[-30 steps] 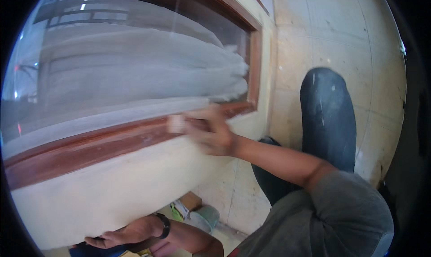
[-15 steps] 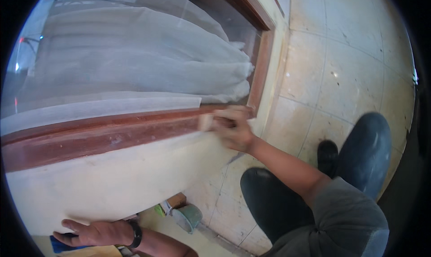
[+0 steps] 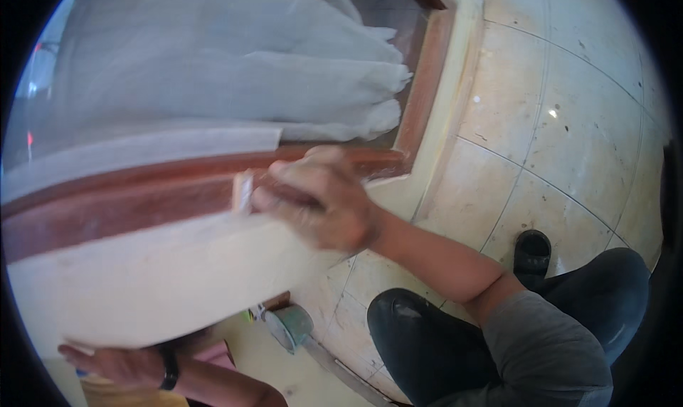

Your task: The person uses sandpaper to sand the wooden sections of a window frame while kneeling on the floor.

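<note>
My right hand (image 3: pixel 320 201) is closed, slightly blurred, at the lower rail of a reddish-brown wooden window frame (image 3: pixel 142 208). From its fingertips a small pale, flat-edged piece (image 3: pixel 242 192) with a whitish side sticks out and rests against the rail; its exact kind is unclear. My left hand (image 3: pixel 117 364) is at the lower left, beside the cream wall (image 3: pixel 156 286). Its fingers stretch out, partly smeared by motion, and nothing shows in them. A dark band circles that wrist.
Behind the window glass hangs a white curtain (image 3: pixel 270 72); a pale strip (image 3: pixel 178 151) runs along the glass's lower edge. Below the wall stands a greenish bucket (image 3: pixel 292 327). Beige tiled floor (image 3: pixel 512 108) lies to the right, with a dark sandal (image 3: pixel 532 254) near my knees.
My right hand has slid left along the rail with the pale piece. My left hand has moved slightly left and up. The whole view has shifted a little.
</note>
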